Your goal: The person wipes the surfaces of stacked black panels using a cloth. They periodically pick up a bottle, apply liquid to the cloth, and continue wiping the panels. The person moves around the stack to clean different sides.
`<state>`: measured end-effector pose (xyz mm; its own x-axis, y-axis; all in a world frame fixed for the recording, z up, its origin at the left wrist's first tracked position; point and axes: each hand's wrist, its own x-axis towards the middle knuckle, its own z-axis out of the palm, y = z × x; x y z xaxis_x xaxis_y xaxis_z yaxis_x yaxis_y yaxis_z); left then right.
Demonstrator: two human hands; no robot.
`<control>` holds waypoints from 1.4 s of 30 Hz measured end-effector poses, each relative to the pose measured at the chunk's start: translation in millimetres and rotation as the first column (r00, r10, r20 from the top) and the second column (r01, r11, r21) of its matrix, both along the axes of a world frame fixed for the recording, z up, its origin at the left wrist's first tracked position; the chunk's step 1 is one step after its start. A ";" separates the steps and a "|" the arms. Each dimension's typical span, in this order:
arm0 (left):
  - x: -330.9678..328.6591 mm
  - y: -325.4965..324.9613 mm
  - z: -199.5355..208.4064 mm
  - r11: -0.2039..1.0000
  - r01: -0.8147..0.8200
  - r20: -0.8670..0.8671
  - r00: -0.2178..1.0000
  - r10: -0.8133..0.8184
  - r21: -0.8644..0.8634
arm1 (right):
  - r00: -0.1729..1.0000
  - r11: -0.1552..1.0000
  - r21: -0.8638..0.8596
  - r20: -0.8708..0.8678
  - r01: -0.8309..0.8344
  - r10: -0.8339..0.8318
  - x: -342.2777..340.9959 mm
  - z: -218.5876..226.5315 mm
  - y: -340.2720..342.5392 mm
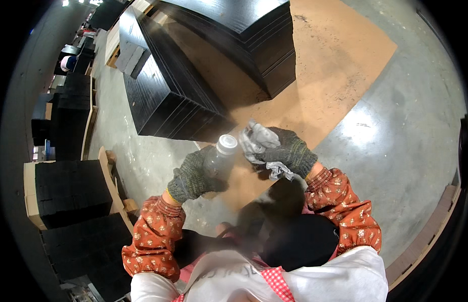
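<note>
- Here's the gloved left hand [189, 176], fingers wrapped round a clear bottle [220, 163], white cap [227, 143] uppermost!
- Over on the right, the gloved right hand [294, 153], fingers clutching a crumpled grey rag [258, 140]!
- Bottle left, rag right, both nearer than those stacked black boards [181, 116]!

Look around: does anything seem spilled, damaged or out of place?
Dark smudges mark the brown sheet beside the right-hand black stack, odd against the plainer surface around them. I see no spill near the bottle in the left hand.
</note>
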<state>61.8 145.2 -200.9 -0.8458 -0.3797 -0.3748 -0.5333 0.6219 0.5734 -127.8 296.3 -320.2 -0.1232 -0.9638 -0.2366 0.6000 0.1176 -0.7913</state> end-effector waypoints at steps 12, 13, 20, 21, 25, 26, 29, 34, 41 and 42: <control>-23.6 20.1 16.9 0.679 0.344 0.374 0.921 -0.109 -0.648 | 0.990 0.967 -0.244 -0.097 0.073 -0.099 21.4 -12.5 -6.8; -31.5 25.6 23.8 0.671 0.393 0.470 0.880 -0.074 -0.629 | 0.999 0.971 -0.235 0.007 0.050 -0.050 23.2 -11.5 -6.0; -31.8 39.6 35.7 0.470 0.489 0.508 0.856 -0.097 -0.735 | 0.931 0.991 -0.089 0.344 -0.097 0.121 29.6 20.2 3.5; -31.5 43.2 37.7 0.427 0.488 0.499 0.862 -0.095 -0.761 | 0.909 0.987 -0.121 0.392 -0.102 0.142 33.2 16.3 2.7; -30.4 49.7 48.5 0.431 0.490 0.487 0.864 -0.127 -0.758 | 0.853 0.980 -0.159 0.487 -0.122 0.186 40.5 13.4 1.9; -29.3 50.5 48.6 0.456 0.492 0.498 0.859 -0.117 -0.742 | 0.850 0.981 -0.149 0.493 -0.127 0.185 42.7 12.5 1.9; -27.6 51.9 49.2 0.558 0.480 0.515 0.851 -0.107 -0.677 | 0.831 0.983 -0.125 0.525 -0.138 0.184 48.4 -0.4 0.7; -18.0 43.3 34.7 0.635 0.418 0.477 0.875 -0.088 -0.649 | 0.843 0.988 -0.050 0.517 -0.144 0.149 47.6 -8.7 3.3; 18.2 -1.2 -32.5 0.925 0.028 0.023 1.000 -0.020 -0.379 | 0.999 0.994 -0.097 0.030 0.045 -0.042 36.9 14.2 -8.0; 25.1 -6.2 -45.3 0.962 -0.022 -0.093 0.996 -0.004 -0.271 | 0.987 0.987 -0.125 -0.113 0.104 -0.118 37.3 16.8 -12.7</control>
